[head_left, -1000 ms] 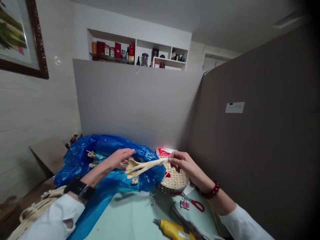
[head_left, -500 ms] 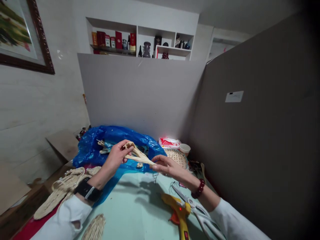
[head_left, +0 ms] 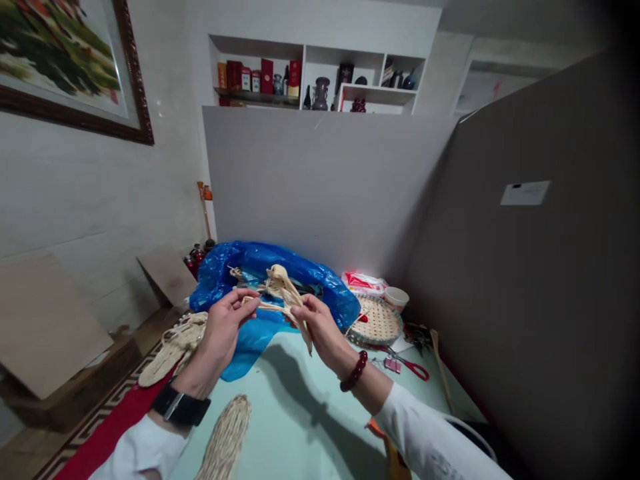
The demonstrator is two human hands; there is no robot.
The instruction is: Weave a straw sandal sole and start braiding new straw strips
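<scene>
My strips [head_left: 285, 288] are pale straw — the bag [head_left: 325, 285] bright blue. The tabletop [head_left: 300, 410] is mint green, my bracelet [head_left: 355, 371] dark red.

A pale green table [head_left: 300, 413] carries a crumpled blue plastic bag [head_left: 320, 280] at its far side. Right of the bag lie a round woven tray [head_left: 380, 321], a red-and-white packet [head_left: 365, 283], a white cup [head_left: 396, 297] and red-handled scissors [head_left: 413, 367]. Nearer than the bag lies a woven straw piece [head_left: 225, 443].
</scene>
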